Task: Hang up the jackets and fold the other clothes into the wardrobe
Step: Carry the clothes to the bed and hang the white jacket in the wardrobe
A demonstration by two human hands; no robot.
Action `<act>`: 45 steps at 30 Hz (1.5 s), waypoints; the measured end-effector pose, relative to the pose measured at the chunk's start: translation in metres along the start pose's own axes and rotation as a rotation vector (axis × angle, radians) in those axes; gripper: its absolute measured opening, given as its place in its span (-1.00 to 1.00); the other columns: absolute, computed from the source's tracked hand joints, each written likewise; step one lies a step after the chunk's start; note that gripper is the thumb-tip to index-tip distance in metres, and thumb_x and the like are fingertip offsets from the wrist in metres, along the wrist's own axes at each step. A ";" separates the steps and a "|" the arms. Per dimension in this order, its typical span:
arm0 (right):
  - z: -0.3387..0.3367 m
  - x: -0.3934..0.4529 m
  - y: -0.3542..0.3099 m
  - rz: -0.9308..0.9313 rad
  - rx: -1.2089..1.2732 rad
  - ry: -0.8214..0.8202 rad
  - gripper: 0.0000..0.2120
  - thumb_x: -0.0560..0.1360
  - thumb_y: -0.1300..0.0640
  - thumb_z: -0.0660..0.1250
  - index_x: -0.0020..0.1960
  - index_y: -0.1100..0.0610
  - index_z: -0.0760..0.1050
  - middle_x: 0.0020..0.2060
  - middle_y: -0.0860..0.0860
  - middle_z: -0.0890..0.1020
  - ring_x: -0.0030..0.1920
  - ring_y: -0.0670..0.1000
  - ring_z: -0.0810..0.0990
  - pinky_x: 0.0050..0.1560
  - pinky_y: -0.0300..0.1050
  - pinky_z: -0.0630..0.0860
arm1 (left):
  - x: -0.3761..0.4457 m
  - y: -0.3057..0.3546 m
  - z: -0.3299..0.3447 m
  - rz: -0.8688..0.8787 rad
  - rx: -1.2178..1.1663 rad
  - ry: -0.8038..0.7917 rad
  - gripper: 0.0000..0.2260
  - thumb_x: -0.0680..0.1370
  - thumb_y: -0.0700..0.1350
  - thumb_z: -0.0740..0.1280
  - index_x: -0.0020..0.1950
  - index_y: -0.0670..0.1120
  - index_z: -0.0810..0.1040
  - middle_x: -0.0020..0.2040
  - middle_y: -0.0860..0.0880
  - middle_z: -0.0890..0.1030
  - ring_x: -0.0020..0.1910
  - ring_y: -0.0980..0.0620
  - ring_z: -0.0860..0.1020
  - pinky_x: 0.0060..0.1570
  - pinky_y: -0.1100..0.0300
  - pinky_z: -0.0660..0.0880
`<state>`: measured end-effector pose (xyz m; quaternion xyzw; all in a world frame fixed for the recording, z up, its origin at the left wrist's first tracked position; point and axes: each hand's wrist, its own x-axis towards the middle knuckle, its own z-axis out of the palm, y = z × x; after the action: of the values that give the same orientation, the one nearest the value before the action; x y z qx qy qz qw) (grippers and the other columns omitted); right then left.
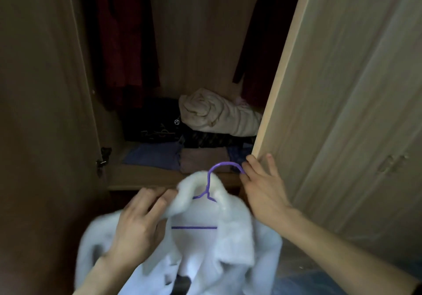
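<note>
With the white jacket [201, 233] low before the wardrobe [205, 43], left hand [137, 224] pinching its collar, right hand [262, 189] pinching the hanger [225, 165] hook, a shoulder could slip off if tilted.

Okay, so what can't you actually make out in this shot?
Head view only:
- Wardrobe rail: cut off by the top edge.
- White jacket: hem cut off by the bottom edge.
- Left hand: fingertips motion-blurred at the collar.
- Dark hanging clothes: too dim to identify.
</note>
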<state>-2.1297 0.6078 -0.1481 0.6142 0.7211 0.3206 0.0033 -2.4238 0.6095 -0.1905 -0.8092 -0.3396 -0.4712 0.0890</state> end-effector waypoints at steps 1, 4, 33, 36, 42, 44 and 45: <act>-0.004 -0.011 0.002 0.012 -0.001 0.007 -0.52 0.35 0.17 0.03 0.03 0.23 0.66 0.12 0.18 0.63 0.35 0.18 0.45 0.36 0.41 0.15 | -0.001 0.004 0.005 0.010 -0.023 -0.013 -0.55 0.36 -0.30 0.13 0.23 -0.11 0.49 0.07 -0.04 0.48 -0.09 -0.13 0.49 -0.11 0.15 0.40; -0.011 -0.040 0.008 0.033 -0.005 0.049 -0.51 0.36 0.16 0.02 0.03 0.25 0.66 0.12 0.18 0.64 0.35 0.18 0.44 0.38 0.39 0.15 | -0.003 0.018 0.017 0.019 -0.095 -0.054 -0.56 0.37 -0.28 0.16 0.23 -0.12 0.51 0.07 -0.04 0.47 -0.06 -0.13 0.50 -0.09 0.18 0.39; -0.022 -0.274 0.171 0.276 0.245 0.187 -0.59 0.47 0.05 0.33 0.29 0.15 0.52 0.20 0.04 0.57 0.31 0.10 0.46 0.37 0.17 0.28 | 0.008 0.247 0.091 0.064 -0.156 -0.113 -0.59 0.39 -0.30 0.27 0.23 -0.09 0.49 0.07 -0.07 0.48 -0.05 -0.12 0.49 -0.13 0.19 0.38; -0.013 -0.290 0.195 0.330 0.250 0.121 -0.57 0.50 0.01 0.31 0.34 0.11 0.49 0.31 0.04 0.51 0.39 0.09 0.40 0.45 0.22 0.19 | 0.010 0.272 0.103 0.052 -0.191 -0.129 -0.53 0.34 -0.32 0.31 0.24 -0.07 0.48 0.07 -0.06 0.48 -0.05 -0.12 0.49 -0.14 0.17 0.38; 0.004 -0.320 0.244 0.420 0.200 -0.032 -0.45 0.58 -0.16 0.06 0.48 0.09 0.34 0.53 0.06 0.29 0.57 0.04 0.16 0.51 0.32 0.04 | 0.020 0.311 0.128 0.037 -0.236 -0.104 -0.51 0.30 -0.31 0.32 0.22 -0.03 0.47 0.06 -0.02 0.46 -0.03 -0.09 0.47 -0.13 0.18 0.35; 0.006 -0.323 0.252 0.424 0.216 -0.035 -0.41 0.61 -0.18 0.00 0.54 0.09 0.24 0.57 0.05 0.22 0.58 0.00 0.10 0.52 0.33 0.01 | 0.022 0.318 0.135 0.036 -0.249 -0.112 -0.54 0.33 -0.27 0.31 0.22 -0.03 0.48 0.05 -0.04 0.49 -0.03 -0.11 0.50 -0.11 0.15 0.39; 0.007 -0.324 0.253 0.416 0.220 -0.028 -0.41 0.62 -0.17 -0.02 0.55 0.09 0.22 0.57 0.04 0.20 0.59 -0.01 0.08 0.52 0.33 0.01 | 0.024 0.320 0.138 0.038 -0.250 -0.116 -0.55 0.34 -0.26 0.30 0.22 -0.03 0.49 0.05 -0.05 0.50 -0.03 -0.13 0.51 -0.11 0.13 0.41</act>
<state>-1.8235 0.3334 -0.1613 0.7505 0.6096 0.2252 -0.1199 -2.1165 0.4437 -0.1895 -0.8462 -0.2672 -0.4604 -0.0235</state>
